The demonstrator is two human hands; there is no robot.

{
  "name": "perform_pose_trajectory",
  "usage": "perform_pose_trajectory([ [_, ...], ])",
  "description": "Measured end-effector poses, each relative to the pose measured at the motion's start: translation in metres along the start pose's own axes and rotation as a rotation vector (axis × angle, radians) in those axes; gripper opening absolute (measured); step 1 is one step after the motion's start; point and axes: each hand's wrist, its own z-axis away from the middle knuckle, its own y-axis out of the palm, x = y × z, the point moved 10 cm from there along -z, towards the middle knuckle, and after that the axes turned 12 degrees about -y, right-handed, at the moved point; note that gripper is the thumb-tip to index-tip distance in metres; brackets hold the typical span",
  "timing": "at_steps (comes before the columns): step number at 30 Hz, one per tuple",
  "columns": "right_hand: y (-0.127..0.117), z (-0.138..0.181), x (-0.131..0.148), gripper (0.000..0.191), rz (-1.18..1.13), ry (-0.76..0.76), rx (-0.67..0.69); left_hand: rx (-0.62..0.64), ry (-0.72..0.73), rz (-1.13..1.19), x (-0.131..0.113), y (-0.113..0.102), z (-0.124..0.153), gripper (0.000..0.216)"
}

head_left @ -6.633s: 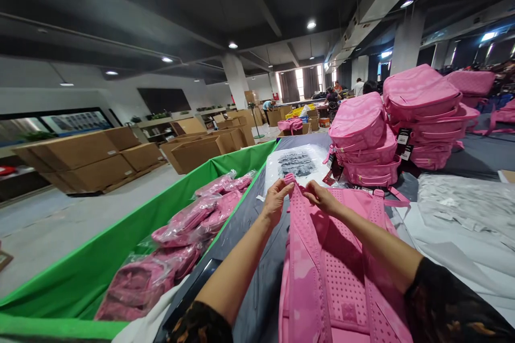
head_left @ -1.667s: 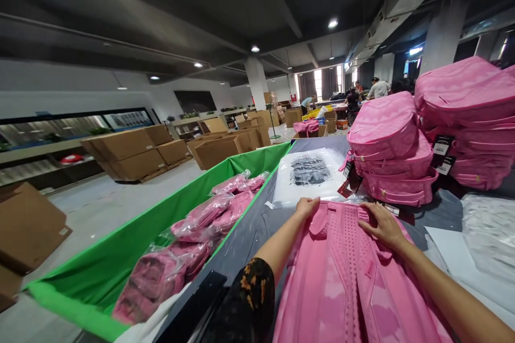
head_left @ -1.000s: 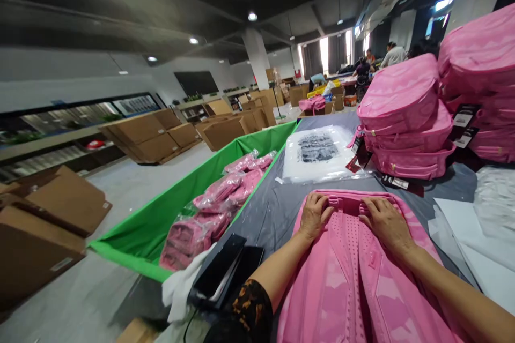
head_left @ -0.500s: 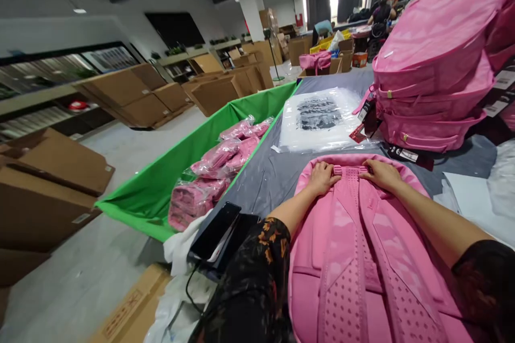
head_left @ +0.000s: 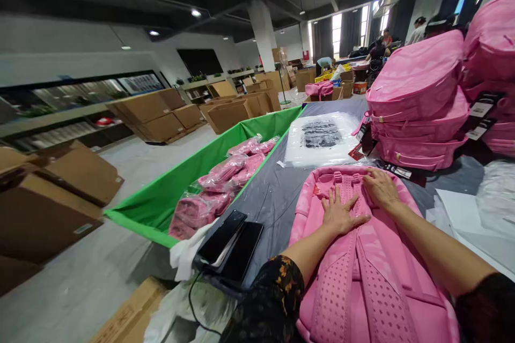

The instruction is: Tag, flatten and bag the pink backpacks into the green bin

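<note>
A pink backpack (head_left: 428,270) lies on the grey table (head_left: 263,193), right in front of the person, back panel up; the left hand (head_left: 340,217) rests flat on its straps (head_left: 333,295), fingers spread apart; the right hand (head_left: 381,188) bends over the top edge by a strap end, and from here I cannot tell whether its fingers pinch anything. As I judge it, the straps are largely laid down along the back, so that much is done; with both hands at their upper ends, the work there looks unfinished; no plastic covers this one. Its top points away from the person, roughly toward the clear bags (head_left: 303,156); its long axis runs near to far, the far end leaning slightly left. Two phones (head_left: 243,252) lie left of it; past them, wrapped backpacks (head_left: 221,174) fill part of a green bin (head_left: 173,185); to the right beyond the top edge rises a stack of backpacks (head_left: 418,80); farther off stand cartons (head_left: 235,115).
</note>
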Motion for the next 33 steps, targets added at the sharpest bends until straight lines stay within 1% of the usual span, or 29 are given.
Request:
perform_pose_trajectory([
  [3,-0.018,0.002,-0.033,0.033,0.028,-0.009,0.018,-0.040,0.016,0.024,0.001,-0.001,0.003,0.083],
  [6,-0.017,-0.013,-0.068,0.044,0.013,-0.008,0.078,-0.067,0.030,0.054,0.001,-0.001,0.006,0.082],
  [7,-0.012,-0.022,-0.076,0.048,0.001,-0.024,0.103,-0.071,0.035,0.062,0.002,0.000,0.007,0.082],
  [8,-0.004,-0.031,-0.081,0.047,-0.013,-0.048,0.133,-0.076,0.040,0.068,0.003,0.001,0.008,0.082],
  [11,0.028,-0.059,-0.088,0.033,-0.051,-0.111,0.240,-0.105,0.057,0.080,0.005,0.005,0.010,0.080],
  [14,0.055,-0.077,-0.099,0.033,-0.058,-0.093,0.326,-0.193,0.119,0.044,0.000,0.004,0.006,0.071],
  [16,0.061,-0.084,-0.108,0.034,-0.042,-0.045,0.350,-0.218,0.160,0.000,-0.006,0.004,-0.004,0.063],
  [19,0.051,-0.087,-0.108,0.036,0.004,0.014,0.324,-0.190,0.135,-0.030,-0.007,0.005,-0.027,0.062],
  [22,0.031,-0.073,-0.087,0.039,0.043,0.006,0.241,-0.211,0.110,-0.033,-0.005,-0.001,-0.040,0.065],
  [23,0.025,-0.062,-0.076,0.041,0.051,-0.006,0.213,-0.224,0.109,-0.032,-0.005,-0.003,-0.041,0.065],
  [25,0.018,-0.028,-0.050,0.046,0.053,-0.035,0.179,-0.252,0.108,-0.024,-0.004,-0.004,-0.039,0.065],
  [27,0.016,0.017,-0.010,0.051,0.008,-0.135,0.140,-0.270,0.110,-0.015,-0.004,-0.004,-0.037,0.064],
  [30,0.009,0.088,0.071,0.060,-0.126,-0.416,0.029,-0.277,0.106,-0.010,-0.008,-0.004,-0.037,0.057],
  [31,0.009,0.107,0.096,0.060,-0.153,-0.493,0.021,-0.275,0.097,-0.003,-0.009,-0.006,-0.039,0.054],
  [33,0.012,0.127,0.128,0.057,-0.169,-0.548,0.017,-0.264,0.072,0.025,-0.009,-0.014,-0.042,0.048],
])
